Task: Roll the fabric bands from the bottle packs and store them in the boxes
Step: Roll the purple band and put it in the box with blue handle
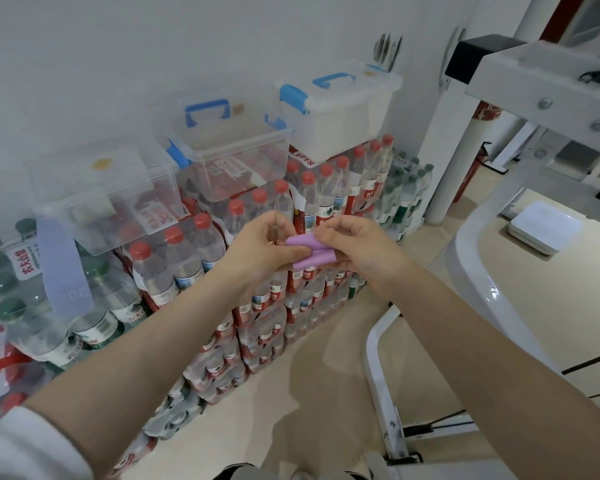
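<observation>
Purple band (310,252) pinched between left hand (265,251) and right hand (355,247), held in the air in front of the packs (257,216). Better to roll tight, edges even, thumbs pressing each turn. Then into a box (222,140) on top of the packs.

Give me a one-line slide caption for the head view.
Both hands, left hand and right hand, pinch a purple fabric band above stacked bottle packs topped with clear boxes.

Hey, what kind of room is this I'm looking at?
Probably a storeroom or supply corner. Shrink-wrapped packs of water bottles are stacked against a bare wall, lidded clear plastic boxes sit on top, and a white metal frame stands on the tiled floor to the right.
</observation>
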